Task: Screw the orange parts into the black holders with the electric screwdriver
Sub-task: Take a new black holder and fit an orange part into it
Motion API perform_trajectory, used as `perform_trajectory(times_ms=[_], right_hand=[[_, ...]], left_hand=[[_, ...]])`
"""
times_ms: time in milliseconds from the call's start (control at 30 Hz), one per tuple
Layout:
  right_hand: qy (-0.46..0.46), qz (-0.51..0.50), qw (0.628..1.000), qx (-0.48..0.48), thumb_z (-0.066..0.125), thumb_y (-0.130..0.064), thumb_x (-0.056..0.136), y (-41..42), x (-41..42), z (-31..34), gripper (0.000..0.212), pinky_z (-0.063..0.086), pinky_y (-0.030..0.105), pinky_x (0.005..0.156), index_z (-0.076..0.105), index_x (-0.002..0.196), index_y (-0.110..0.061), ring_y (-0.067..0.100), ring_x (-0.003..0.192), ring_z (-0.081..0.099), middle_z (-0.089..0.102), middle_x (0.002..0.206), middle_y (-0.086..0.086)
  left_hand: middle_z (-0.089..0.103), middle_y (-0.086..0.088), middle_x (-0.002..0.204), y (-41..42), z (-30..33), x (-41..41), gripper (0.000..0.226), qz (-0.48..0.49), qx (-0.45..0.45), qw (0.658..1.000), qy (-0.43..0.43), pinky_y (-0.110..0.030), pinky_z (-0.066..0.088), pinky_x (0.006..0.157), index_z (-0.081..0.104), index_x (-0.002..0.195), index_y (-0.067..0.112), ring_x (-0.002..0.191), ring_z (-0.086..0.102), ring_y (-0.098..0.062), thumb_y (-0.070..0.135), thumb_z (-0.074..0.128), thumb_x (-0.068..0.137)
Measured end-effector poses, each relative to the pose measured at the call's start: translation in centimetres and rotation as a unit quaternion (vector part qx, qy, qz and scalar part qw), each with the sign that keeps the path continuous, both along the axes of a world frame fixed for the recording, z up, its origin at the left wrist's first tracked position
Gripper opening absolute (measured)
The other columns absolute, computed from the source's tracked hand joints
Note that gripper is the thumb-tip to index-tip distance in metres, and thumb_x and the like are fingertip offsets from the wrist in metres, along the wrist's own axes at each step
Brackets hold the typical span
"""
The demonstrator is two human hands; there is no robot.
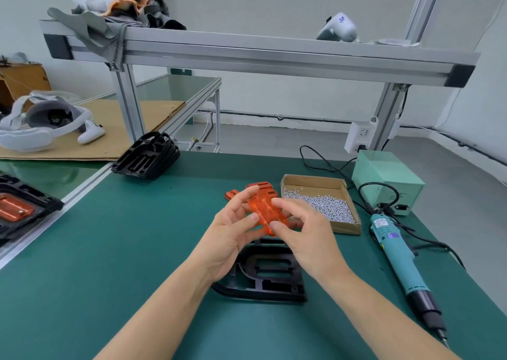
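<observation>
A translucent orange part (pixel 265 211) is held in the air between both hands above the green mat. My left hand (pixel 231 232) grips its left side and my right hand (pixel 307 235) pinches its right edge. Below the hands a black holder (pixel 270 276) lies flat on the mat. More orange parts (pixel 260 188) lie in a small pile just behind the held one. A cardboard box of silver screws (pixel 322 204) stands to the right of the pile. The teal electric screwdriver (pixel 403 266) lies on the mat at the right, tip toward me.
A stack of black holders (pixel 148 156) sits at the mat's far left corner. A finished holder with an orange part (pixel 19 209) lies at the left edge. The green power box (pixel 389 178) and its cables stand at the back right. An aluminium frame (pixel 260 55) crosses overhead.
</observation>
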State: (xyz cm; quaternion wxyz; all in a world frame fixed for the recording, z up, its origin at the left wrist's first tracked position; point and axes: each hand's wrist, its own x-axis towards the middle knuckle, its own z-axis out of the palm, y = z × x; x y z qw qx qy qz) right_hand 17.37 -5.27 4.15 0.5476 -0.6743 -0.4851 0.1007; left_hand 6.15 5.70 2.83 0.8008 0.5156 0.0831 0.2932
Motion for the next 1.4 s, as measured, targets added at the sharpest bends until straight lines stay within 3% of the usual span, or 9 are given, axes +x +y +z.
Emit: perform_trajectory(times_ms=[133,267,433,567,700,867,967,1233,1400], right_hand=[[0.004,0.021,1.0,-0.004,0.072,-0.004,0.084,-0.6,0.3,0.1,0.036,0.047,0.017,0.087,0.067,0.112,-0.026,-0.003,0.096,0.058,0.062,0.107,-0.019],[0.093,0.037,0.995,0.006,0.072,-0.009,0.085,-0.8,0.6,0.1,0.027,0.052,0.023,0.086,0.069,0.098,-0.033,0.005,0.093,0.065,0.071,0.098,-0.012],[0.133,0.044,0.99,-0.02,0.069,-0.008,0.087,-1.1,1.1,0.2,0.021,0.052,0.015,0.065,0.073,0.082,-0.028,-0.003,0.07,0.063,0.072,0.077,-0.014],[0.147,0.046,0.987,-0.04,0.072,-0.006,0.084,-1.2,1.2,0.3,0.019,0.053,0.017,0.066,0.072,0.091,-0.024,0.002,0.075,0.065,0.072,0.08,-0.01],[0.145,0.102,0.982,-0.067,0.067,-0.003,0.088,-1.7,1.4,0.7,0.028,0.056,0.024,0.073,0.07,0.107,-0.022,0.012,0.091,0.068,0.073,0.1,0.0],[0.151,0.118,0.977,-0.095,0.069,-0.012,0.088,-2.0,1.5,0.9,0.013,0.056,0.026,0.061,0.072,0.101,-0.015,0.007,0.078,0.067,0.073,0.082,-0.006],[0.155,0.106,0.976,-0.11,0.071,-0.007,0.086,-1.9,1.6,1.0,0.008,0.055,0.031,0.058,0.072,0.092,-0.012,0.009,0.066,0.062,0.068,0.069,-0.004],[0.166,0.093,0.973,-0.13,0.072,-0.009,0.085,-1.6,1.8,1.4,0.008,0.056,0.029,0.055,0.069,0.078,-0.007,0.013,0.059,0.064,0.068,0.063,0.002],[0.121,0.093,0.978,-0.143,0.068,-0.005,0.088,-1.8,2.4,1.6,0.014,0.055,0.024,0.055,0.069,0.075,-0.01,0.012,0.058,0.064,0.069,0.065,0.004]], left_hand=[[0.065,-0.016,0.117,-0.2,-0.3,-0.3,0.043,0.004,-0.021,1.0,0.014,-0.031,0.056,0.076,0.05,0.13,0.009,0.103,0.066,-0.026,0.001,0.053,0.088],[0.068,-0.016,0.111,-0.2,-0.5,-0.6,0.043,0.013,-0.047,0.998,0.026,-0.032,0.057,0.072,0.053,0.126,0.008,0.092,0.068,-0.023,0.004,0.057,0.084],[0.072,-0.006,0.1,-0.1,-0.5,-0.6,0.032,0.045,0.002,0.996,0.072,-0.025,0.053,0.069,0.064,0.117,0.014,0.079,0.065,-0.011,0.0,0.047,0.095],[0.073,0.002,0.085,-0.2,-0.2,-0.5,0.029,0.072,0.09,0.987,0.113,-0.014,0.049,0.063,0.07,0.108,0.016,0.074,0.066,-0.003,0.0,0.051,0.094],[0.072,-0.007,0.085,0.0,0.0,-0.4,0.026,0.089,0.178,0.973,0.121,-0.029,0.055,0.078,0.07,0.098,0.019,0.079,0.068,-0.017,-0.003,0.059,0.088],[0.073,-0.003,0.077,0.0,0.0,-0.3,0.02,0.069,0.234,0.961,0.134,-0.024,0.052,0.071,0.065,0.096,0.016,0.072,0.066,-0.013,-0.001,0.065,0.085],[0.074,-0.006,0.08,-0.2,0.0,-0.3,0.015,0.054,0.201,0.97,0.122,-0.024,0.052,0.069,0.063,0.101,0.013,0.073,0.068,-0.015,0.005,0.063,0.088],[0.07,-0.002,0.087,-0.7,0.2,-0.1,0.015,0.034,0.187,0.977,0.094,-0.023,0.052,0.069,0.059,0.107,0.012,0.078,0.066,-0.015,0.007,0.052,0.095],[0.067,-0.004,0.099,0.4,0.4,-0.9,0.025,0.098,0.203,0.97,0.095,-0.025,0.048,0.077,0.059,0.111,0.013,0.087,0.059,-0.013,0.012,0.035,0.102]])
